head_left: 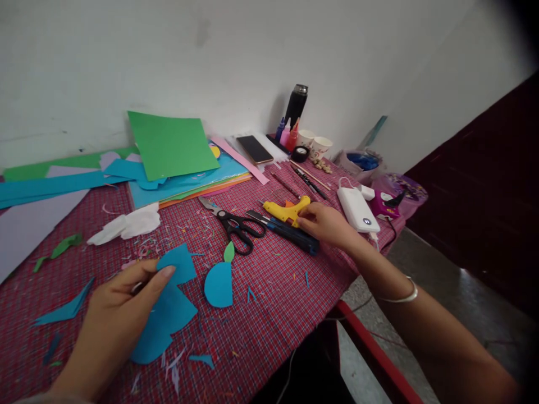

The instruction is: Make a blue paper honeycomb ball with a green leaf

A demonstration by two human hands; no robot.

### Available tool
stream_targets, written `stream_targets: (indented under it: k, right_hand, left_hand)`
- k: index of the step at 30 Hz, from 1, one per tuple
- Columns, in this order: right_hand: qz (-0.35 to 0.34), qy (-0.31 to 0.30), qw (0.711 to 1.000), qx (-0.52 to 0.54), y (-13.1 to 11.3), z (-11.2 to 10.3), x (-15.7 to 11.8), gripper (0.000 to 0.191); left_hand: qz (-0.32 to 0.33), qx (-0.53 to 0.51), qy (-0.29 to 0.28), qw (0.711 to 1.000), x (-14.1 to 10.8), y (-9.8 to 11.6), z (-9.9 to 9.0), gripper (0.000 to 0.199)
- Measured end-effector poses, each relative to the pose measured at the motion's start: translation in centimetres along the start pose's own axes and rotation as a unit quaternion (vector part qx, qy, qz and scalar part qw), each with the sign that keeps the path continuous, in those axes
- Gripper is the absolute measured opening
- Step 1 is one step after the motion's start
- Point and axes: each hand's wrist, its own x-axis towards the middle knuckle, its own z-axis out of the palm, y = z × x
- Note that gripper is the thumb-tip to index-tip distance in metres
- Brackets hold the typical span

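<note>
My left hand pinches a cut piece of blue paper between thumb and fingers. Under it lies another blue paper shape. My right hand closes on the handle of a yellow hot glue gun, which rests on the table with its nozzle pointing left. Beside the glue gun are a blue-and-black utility knife and black-handled scissors with their blades toward the back. Between my hands sits a blue half-round paper piece with a small green paper leaf at its top.
Coloured paper sheets and a white tissue lie at the left. Along the back are a phone, paint bottles, a black flask and paper cups. A white power bank lies at the right edge.
</note>
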Motion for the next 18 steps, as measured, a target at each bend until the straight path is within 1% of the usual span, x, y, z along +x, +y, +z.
stream_targets:
  k: [1,2,4,6,8,9,11,12,14,15,16,18]
  right_hand:
    - [-0.009,0.014,1.000,-0.007,0.3,-0.3,0.1,0.020]
    - [-0.020,0.025,0.999,-0.013,0.6,-0.6,0.2,0.023]
    - [-0.067,0.020,0.997,-0.026,1.3,-1.1,0.9,0.040]
    - [-0.146,-0.024,0.988,-0.039,1.7,-1.1,1.9,0.052]
    - [-0.209,-0.075,0.975,-0.028,1.8,-0.9,3.2,0.051]
    - [-0.223,-0.092,0.970,-0.012,1.7,-0.7,3.8,0.047]
    - [-0.219,-0.104,0.970,0.030,1.3,-0.5,4.7,0.038]
    - [-0.210,-0.100,0.971,0.050,1.2,-0.5,5.0,0.033]
    - [-0.182,-0.074,0.977,0.082,1.2,-0.9,5.2,0.024]
    - [-0.158,-0.052,0.981,0.101,1.2,-1.3,5.1,0.020]
    - [-0.125,-0.021,0.985,0.121,1.3,-1.9,4.9,0.018]
    - [-0.038,0.061,0.984,0.163,1.2,-3.3,3.8,0.017]
  left_hand:
    - [-0.002,0.000,-0.004,1.000,0.0,-0.2,0.0,0.026]
    - [-0.002,-0.001,-0.007,1.000,0.0,-0.4,0.0,0.027]
    - [0.002,-0.004,-0.011,1.000,0.1,-0.6,0.0,0.026]
    - [0.010,-0.011,-0.010,1.000,0.2,-0.6,0.2,0.025]
    - [0.014,-0.017,-0.012,1.000,0.1,-0.3,0.3,0.028]
    - [0.016,-0.018,-0.009,1.000,0.0,-0.2,0.4,0.030]
    - [0.031,-0.017,0.000,0.999,-0.2,0.1,0.6,0.030]
    - [0.049,-0.013,0.007,0.999,-0.2,0.2,0.7,0.028]
    - [0.101,-0.005,0.021,0.995,-0.3,0.3,0.8,0.022]
    - [0.115,-0.006,0.023,0.993,-0.2,0.3,0.8,0.020]
    - [0.111,-0.013,0.020,0.994,-0.2,0.2,0.9,0.019]
    - [0.058,-0.039,0.001,0.998,-0.1,0.0,1.0,0.020]
